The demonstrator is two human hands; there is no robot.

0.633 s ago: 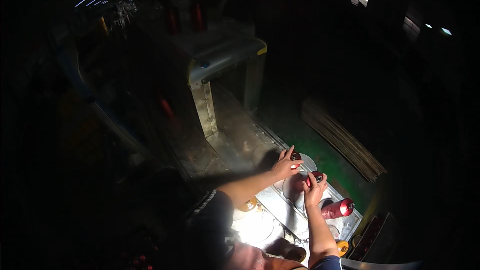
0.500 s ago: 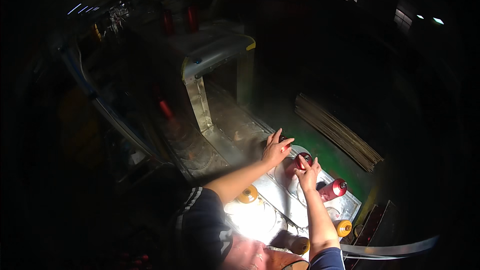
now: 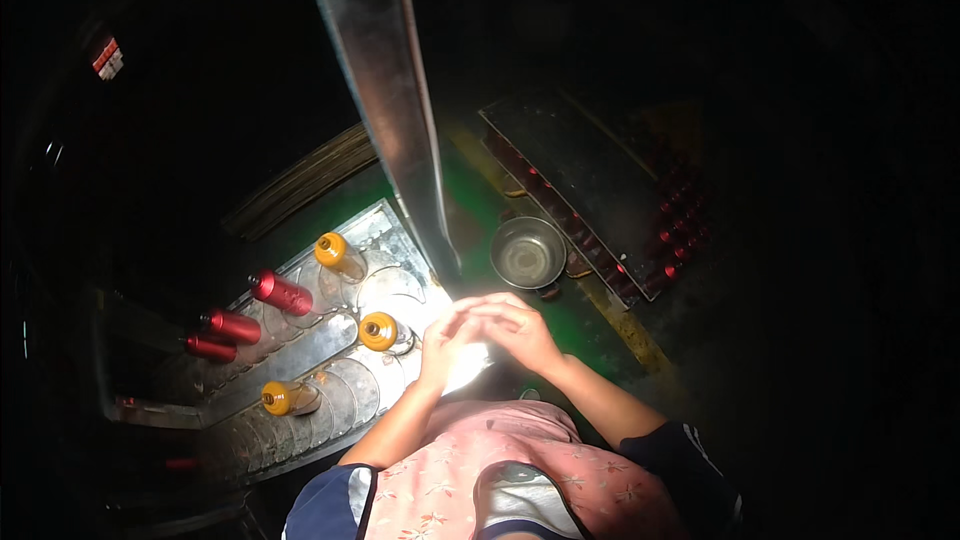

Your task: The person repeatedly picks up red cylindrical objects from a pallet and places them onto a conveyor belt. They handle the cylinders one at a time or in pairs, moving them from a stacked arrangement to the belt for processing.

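The left hand [image 3: 440, 342] and right hand [image 3: 522, 333], earlier at glossy red cylindrical bottles [image 3: 282, 294], now meet, fingers together; any grip is hidden. The bottles stand leftward, well apart, on the grey metal surface [image 3: 375, 228].

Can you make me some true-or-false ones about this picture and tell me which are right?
1. The left hand and right hand are close together. True.
2. In the picture, a yellow bottle is nearer the hands than the red bottles are. True.
3. The right hand is gripping a red bottle. False: the red bottles are on the metal table, away from that hand.
4. The round metal pan is on the metal table. False: it is apart from the table, to its right in the picture.
5. The apron is green. False: it is pink.
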